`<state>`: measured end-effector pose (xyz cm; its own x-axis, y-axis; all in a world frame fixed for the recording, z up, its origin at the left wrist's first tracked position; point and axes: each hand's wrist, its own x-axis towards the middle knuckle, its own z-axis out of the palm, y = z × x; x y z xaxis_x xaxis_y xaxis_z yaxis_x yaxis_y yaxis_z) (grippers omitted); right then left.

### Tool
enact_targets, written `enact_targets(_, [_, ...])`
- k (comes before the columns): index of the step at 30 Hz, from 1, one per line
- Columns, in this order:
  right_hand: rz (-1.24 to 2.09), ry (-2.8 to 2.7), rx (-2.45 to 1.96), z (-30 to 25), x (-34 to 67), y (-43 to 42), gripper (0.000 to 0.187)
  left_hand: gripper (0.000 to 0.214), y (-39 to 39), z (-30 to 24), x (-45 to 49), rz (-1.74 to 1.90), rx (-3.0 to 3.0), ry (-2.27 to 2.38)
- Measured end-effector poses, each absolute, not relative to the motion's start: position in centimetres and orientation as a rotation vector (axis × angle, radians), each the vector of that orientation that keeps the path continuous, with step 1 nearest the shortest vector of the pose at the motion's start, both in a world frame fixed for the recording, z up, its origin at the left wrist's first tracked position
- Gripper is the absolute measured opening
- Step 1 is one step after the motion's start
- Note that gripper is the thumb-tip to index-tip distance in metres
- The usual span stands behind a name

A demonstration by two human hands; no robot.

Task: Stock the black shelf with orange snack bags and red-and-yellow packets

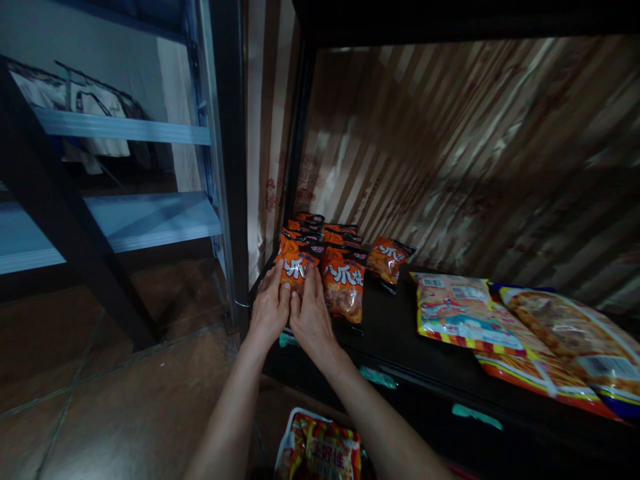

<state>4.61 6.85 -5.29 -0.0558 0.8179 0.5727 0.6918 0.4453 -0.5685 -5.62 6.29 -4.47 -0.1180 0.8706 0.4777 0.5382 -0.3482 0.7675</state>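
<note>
An orange and black snack bag [296,261] stands upright at the front of a row in the left corner of the black shelf. My left hand [270,305] wraps round its lower left side, thumb against the front. On its lower right side lies my right hand [312,313], fingers pressed to the bag, the thumbs close together. Immediately right, near my right fingers, stands a matching snack bag [344,285] with more bags behind it. Another orange bag [389,260] leans by itself further right. The palms and the bag's bottom edge are hidden.
Larger flat snack packs [465,310] overlap on the shelf's right part. A striped curtain [400,147] backs the shelf, and a black post [231,147] borders it left. Below, a white-rimmed container [289,433] holds red and yellow packs. A blue rack [155,217] stands left.
</note>
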Motion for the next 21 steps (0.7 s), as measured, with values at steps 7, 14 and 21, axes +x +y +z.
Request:
enact_targets(7, [0.119,-1.817,-1.262,-5.4,4.9,6.4,0.062,0.055,6.1,-4.7,-5.1,1.470,1.815,1.654])
enact_targets(14, [-0.162,-1.997,-1.240,-1.4,5.2,7.4,0.052,0.048,5.7,-5.6,-4.0,1.584,1.799,1.858])
enact_targets(21, [-0.366,-2.250,-1.418,1.8,4.5,12.2,0.044,0.046,6.0,-7.1,-3.1,1.688,1.862,2.047])
